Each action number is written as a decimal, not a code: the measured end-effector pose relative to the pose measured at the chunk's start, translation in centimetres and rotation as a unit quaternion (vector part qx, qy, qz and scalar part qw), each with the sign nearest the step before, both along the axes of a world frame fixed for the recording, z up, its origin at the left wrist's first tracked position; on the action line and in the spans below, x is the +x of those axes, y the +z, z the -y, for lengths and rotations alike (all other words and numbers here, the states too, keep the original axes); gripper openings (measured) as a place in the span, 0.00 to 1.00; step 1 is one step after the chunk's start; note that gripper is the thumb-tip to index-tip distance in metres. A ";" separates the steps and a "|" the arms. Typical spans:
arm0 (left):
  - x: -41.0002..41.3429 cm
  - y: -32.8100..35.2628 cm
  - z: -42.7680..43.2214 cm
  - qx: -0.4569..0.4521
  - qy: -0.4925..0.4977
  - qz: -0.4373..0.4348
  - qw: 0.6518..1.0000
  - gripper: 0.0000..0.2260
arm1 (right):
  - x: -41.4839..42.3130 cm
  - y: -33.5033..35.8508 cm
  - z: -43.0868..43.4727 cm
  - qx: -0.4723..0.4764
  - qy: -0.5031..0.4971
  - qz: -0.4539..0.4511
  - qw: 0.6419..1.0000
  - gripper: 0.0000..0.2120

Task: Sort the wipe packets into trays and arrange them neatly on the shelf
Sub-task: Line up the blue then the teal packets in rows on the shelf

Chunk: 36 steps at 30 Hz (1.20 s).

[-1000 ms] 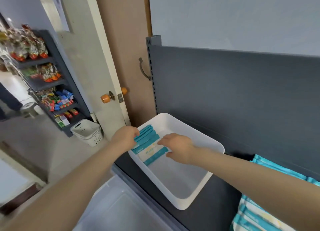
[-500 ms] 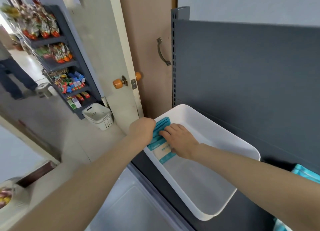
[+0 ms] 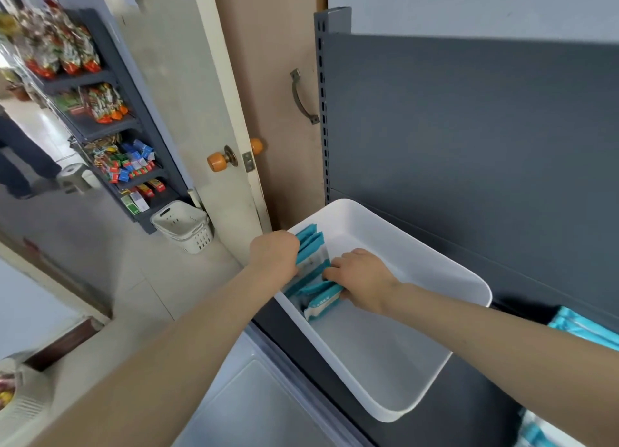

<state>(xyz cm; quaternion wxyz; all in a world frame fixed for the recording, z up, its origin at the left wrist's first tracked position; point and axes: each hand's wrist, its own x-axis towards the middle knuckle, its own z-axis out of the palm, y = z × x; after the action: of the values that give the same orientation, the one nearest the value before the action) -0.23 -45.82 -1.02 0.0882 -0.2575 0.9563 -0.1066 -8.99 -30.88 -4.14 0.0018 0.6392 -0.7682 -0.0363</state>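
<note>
Packets (image 3: 310, 255): a short row on edge, packed into the left end of the tray (image 3: 418, 242), mid-frame. Tray on the shelf (image 3: 469, 420), long side close along the front edge, running toward bottom centre. Left hand (image 3: 274, 254) curled at the row's left end, knuckles up, fingers hidden behind them; gripping or only bracing, cannot tell. Right hand (image 3: 363, 279) closed round one of the packets, tilted at the lower end of the row, seemingly about to be tucked in upright with the rest. Judged from this: sorting only just begun, the row filling no more than the tray's left end. Left to do: loading the tray from the pile (image 3: 582, 329) at the right edge of frame, with more of the same teal wrapping at bottom right; then setting the tray neatly back on the shelf; possibly further trays, none in sight. Clear bin (image 3: 254, 403) at bottom centre, below the shelf, contents not to be made out.
</note>
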 end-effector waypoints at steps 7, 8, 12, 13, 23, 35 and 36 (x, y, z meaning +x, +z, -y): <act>0.3 -0.8 -1.5 -0.046 -0.008 -0.055 0.997 0.16 | -0.8 0.3 -2.8 0.006 -0.033 0.008 0.999 0.15; 0.4 -0.9 -1.5 -0.039 0.000 -0.058 0.998 0.16 | -0.8 0.4 -2.8 0.000 -0.034 0.012 0.999 0.15; -0.1 -0.6 -2.1 0.010 0.029 -0.072 0.997 0.15 | -0.9 1.1 -4.1 -0.027 -0.047 0.029 0.998 0.14; -0.2 -0.6 -2.2 0.016 0.039 -0.079 0.996 0.16 | -0.9 1.2 -4.4 -0.036 -0.051 0.030 0.998 0.14; -1.0 -1.0 -3.4 -0.045 0.026 -0.021 0.998 0.12 | -0.5 3.6 -8.8 -0.149 -0.122 0.077 0.978 0.12; -1.3 9.1 -11.5 0.043 -0.048 -0.210 0.976 0.14 | 1.7 9.9 -20.7 -0.233 -0.322 0.078 0.914 0.17; -0.8 9.7 -12.8 0.054 -0.054 -0.219 0.973 0.15 | 2.2 10.2 -22.1 -0.231 -0.332 0.078 0.911 0.17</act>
<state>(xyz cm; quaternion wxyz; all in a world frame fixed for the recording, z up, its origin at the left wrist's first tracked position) -1.04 -32.99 8.72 -0.1154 -0.2176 0.9692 -0.0006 -6.76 -8.78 6.06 0.0773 0.3300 -0.9208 0.1931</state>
